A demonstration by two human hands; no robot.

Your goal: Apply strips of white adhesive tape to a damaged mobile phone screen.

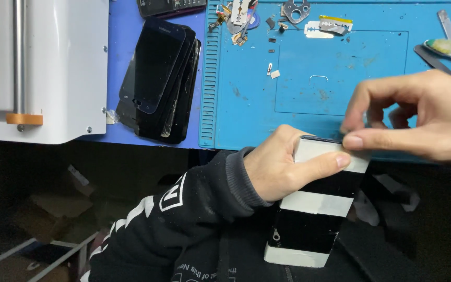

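Observation:
My left hand [283, 167] grips a black phone panel [311, 219] crossed by three white tape bands, holding it upright in front of my body below the table edge. Its thumb lies across the top white band [319, 151]. My right hand [418, 117] comes in from the right, and its thumb and forefinger pinch the top right edge of the panel at that band. A black sleeve with white print covers my left forearm.
A blue work mat [288, 99] holds small metal parts, a razor blade [317, 30] and tweezers [447, 49] at the far side. A stack of black phone screens [157, 83] lies left of the mat. A white machine [53, 68] stands at far left.

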